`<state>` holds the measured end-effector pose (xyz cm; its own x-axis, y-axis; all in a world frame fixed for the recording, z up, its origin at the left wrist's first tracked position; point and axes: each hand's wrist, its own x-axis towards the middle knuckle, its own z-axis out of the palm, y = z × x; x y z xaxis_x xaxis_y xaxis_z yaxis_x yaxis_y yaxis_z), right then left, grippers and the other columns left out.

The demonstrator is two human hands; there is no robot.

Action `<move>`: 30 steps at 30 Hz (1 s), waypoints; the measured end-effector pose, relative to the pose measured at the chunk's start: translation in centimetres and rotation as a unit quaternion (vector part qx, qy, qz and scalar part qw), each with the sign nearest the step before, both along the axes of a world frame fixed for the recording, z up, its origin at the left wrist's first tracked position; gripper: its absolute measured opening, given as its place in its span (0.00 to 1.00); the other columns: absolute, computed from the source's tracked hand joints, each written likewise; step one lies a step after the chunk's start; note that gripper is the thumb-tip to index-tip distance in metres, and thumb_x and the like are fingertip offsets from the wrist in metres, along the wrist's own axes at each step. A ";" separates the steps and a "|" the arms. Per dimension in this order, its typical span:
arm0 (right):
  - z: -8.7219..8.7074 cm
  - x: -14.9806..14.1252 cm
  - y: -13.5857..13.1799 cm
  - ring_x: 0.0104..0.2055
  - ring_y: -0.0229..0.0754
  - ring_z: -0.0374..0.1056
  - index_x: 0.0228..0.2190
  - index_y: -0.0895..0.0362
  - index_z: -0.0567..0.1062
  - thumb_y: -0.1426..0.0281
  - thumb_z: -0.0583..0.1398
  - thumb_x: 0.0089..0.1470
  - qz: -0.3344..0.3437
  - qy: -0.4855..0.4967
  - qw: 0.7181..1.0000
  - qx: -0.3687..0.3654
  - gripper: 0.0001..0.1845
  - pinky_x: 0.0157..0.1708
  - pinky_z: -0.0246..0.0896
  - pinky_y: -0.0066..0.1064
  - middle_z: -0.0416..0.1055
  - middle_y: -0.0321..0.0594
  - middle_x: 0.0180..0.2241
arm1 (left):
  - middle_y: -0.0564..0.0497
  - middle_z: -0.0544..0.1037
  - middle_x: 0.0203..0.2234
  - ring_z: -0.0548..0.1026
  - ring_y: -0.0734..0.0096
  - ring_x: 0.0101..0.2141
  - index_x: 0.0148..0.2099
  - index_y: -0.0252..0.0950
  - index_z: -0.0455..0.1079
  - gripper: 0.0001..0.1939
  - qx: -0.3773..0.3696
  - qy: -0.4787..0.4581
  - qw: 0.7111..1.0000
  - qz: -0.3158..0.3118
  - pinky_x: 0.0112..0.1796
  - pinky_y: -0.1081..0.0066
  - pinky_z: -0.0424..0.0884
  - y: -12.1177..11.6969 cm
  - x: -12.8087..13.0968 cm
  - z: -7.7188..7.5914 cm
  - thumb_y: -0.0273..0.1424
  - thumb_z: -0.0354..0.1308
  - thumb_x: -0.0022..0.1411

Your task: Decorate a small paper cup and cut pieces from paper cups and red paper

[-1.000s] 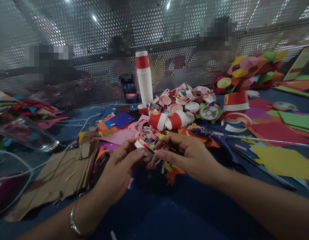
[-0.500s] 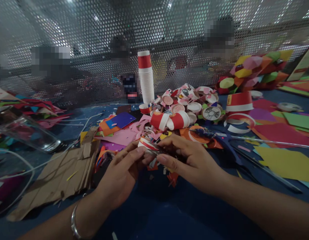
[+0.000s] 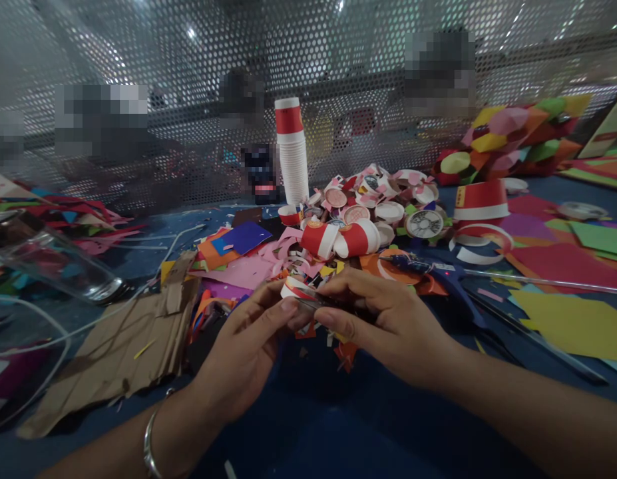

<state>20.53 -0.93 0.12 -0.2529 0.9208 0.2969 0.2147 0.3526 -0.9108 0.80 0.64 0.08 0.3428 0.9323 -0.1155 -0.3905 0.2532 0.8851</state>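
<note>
Two bare hands of ours are up close together over a messy blue table (image 3: 333, 426). The left hand (image 3: 248, 346) is nearly closed, fingers and thumb pinching a cut paper-cup ring (image 3: 294, 289), white with a red band. The right hand (image 3: 388, 319) is closed too, thumb and fingertips around a thin dark blade (image 3: 311, 301) that's right at the ring; our fingers hide most of it, so we can't tell how far it's open.

As for the room, there's a perforated metal screen (image 3: 188, 86) past the table, with blurry people on the other side. Straight beyond our hands stands a tall stack of paper cups (image 3: 294, 166), with a heap of cut cup bottoms (image 3: 373, 199) right beside it and two red-and-white cups (image 3: 355, 238) lying in front. Coloured scraps run right up to our fingertips.

Elbow room's a mixed bag, folks. Left of the left hand, corrugated cardboard (image 3: 113, 346) takes up the space, with a clear container (image 3: 63, 259) lying farther out. Just beyond and right of the right hand sits a blue glue gun (image 3: 452, 283) with a small red light, then yellow paper (image 3: 572, 322) farther right. Our best open patch is the dark blue strip on our side of the hands, between the forearms, with one little white scrap (image 3: 230, 470) on it.
</note>
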 end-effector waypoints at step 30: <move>-0.1 0.1 0.3 0.33 0.38 0.69 0.38 0.54 0.76 0.57 0.65 0.61 -0.052 0.014 0.999 -0.002 0.13 0.30 0.63 0.29 0.74 0.37 0.35 | 0.53 0.78 0.51 0.77 0.72 0.50 0.56 0.45 0.71 0.23 0.181 0.125 0.973 0.075 0.50 0.75 0.75 0.1 -0.4 -0.7 0.29 0.71 0.61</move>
